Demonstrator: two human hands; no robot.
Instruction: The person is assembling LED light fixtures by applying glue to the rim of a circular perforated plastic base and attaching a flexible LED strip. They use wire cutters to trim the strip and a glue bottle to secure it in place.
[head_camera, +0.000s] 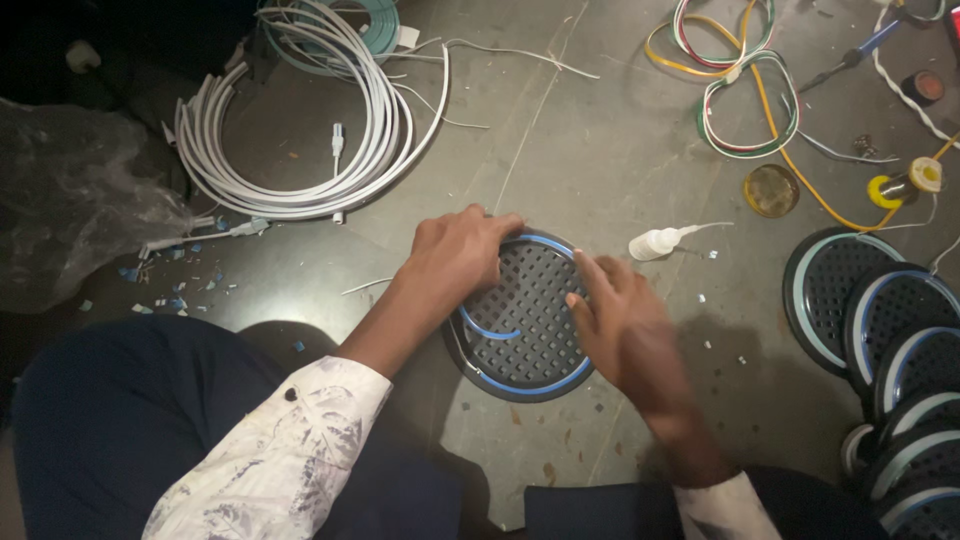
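Floor: dark grey concrete floor (600, 150), head view only, w/ small scraps scattered about.
Grille: round black perforated grille (525, 325) lies flat, centre frame, directly in front of the person, between both hands; no long axis since it's round.
Strip: blue strip (540, 382) runs along the rim, one loose end curling in over the mesh.
L hand: left hand (455, 255) cupped on the upper-left rim, fingers curled, pressing the strip down.
R hand: right hand (620, 325) on the right edge, fingers spread, tips touching mesh; slightly blurred.
Nearer: both touching; L sits on the strip run.
Around: white tubing coil (300, 140) upper left, glue bottle (655, 243) just beside the grille, stack of finished grilles (890, 340) at right.
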